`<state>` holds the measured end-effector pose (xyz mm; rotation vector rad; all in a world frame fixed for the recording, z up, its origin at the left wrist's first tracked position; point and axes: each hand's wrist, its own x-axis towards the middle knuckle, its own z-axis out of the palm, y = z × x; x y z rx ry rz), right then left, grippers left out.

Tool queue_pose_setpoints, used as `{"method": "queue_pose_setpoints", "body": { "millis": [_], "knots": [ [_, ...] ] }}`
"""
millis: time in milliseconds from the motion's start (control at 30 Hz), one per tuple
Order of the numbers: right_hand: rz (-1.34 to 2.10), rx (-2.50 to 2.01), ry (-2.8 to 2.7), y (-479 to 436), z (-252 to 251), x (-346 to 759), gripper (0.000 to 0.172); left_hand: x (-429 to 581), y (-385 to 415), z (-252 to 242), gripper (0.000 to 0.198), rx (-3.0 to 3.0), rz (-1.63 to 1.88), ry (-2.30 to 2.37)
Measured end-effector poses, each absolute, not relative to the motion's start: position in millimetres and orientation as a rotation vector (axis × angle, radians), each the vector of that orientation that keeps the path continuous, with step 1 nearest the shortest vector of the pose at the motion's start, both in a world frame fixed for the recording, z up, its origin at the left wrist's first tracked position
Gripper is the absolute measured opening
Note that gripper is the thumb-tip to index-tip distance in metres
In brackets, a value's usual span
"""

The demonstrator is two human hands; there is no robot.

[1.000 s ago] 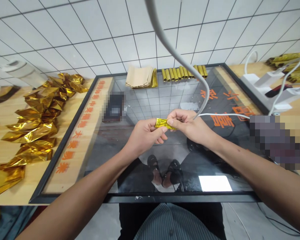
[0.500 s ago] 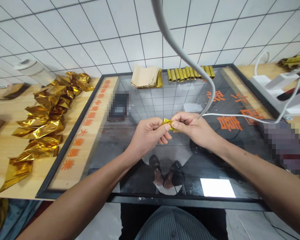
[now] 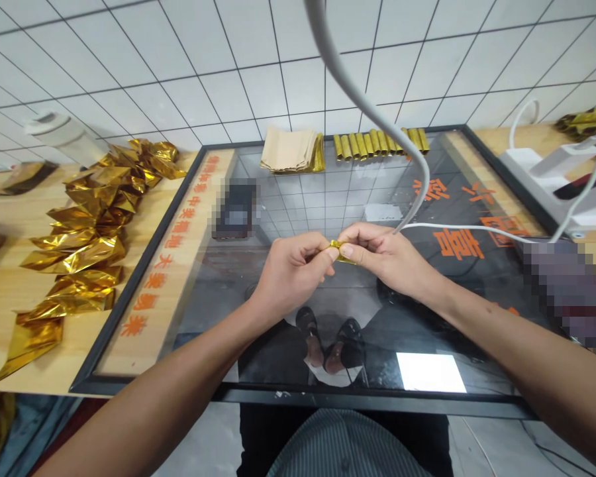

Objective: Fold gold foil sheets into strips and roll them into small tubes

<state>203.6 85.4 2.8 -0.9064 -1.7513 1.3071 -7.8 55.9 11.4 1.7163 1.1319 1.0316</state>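
Observation:
Both hands meet above the middle of a black-framed glass panel point(image 3: 144, 265). My left hand point(image 3: 291, 271) and my right hand point(image 3: 382, 255) pinch a small folded gold foil piece point(image 3: 336, 248) between their fingertips, and most of it is hidden by the fingers. A row of finished gold foil rolls point(image 3: 377, 142) lies along the far edge of the panel. Beside them sits a stack of tan paper sheets point(image 3: 291, 151) with gold foil under it.
A heap of loose gold foil pieces point(image 3: 84, 232) covers the wooden table on the left. A grey cable point(image 3: 372, 112) hangs down in front of the wall, and a white cable point(image 3: 457, 229) runs to a power strip point(image 3: 551, 169) on the right. A white container point(image 3: 59, 136) stands far left.
The gold foil piece has grown shorter and is more covered by the fingers; the two hands have closed in on each other. The view shifted slightly.

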Motion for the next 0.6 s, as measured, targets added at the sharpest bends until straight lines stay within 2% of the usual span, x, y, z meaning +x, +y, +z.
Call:
{"method": "queue_pose_setpoints", "body": {
  "millis": [433,600],
  "knots": [
    [1.219,-0.933,-1.837,81.0,8.5,203.9,0.021,-7.7,55.4,14.2,0.03,1.84,0.923,1.145],
    [1.198,-0.923,-1.894,80.8,10.5,205.4,0.021,-9.0,56.4,15.6,0.027,1.827,0.835,1.131]
  ]
}}
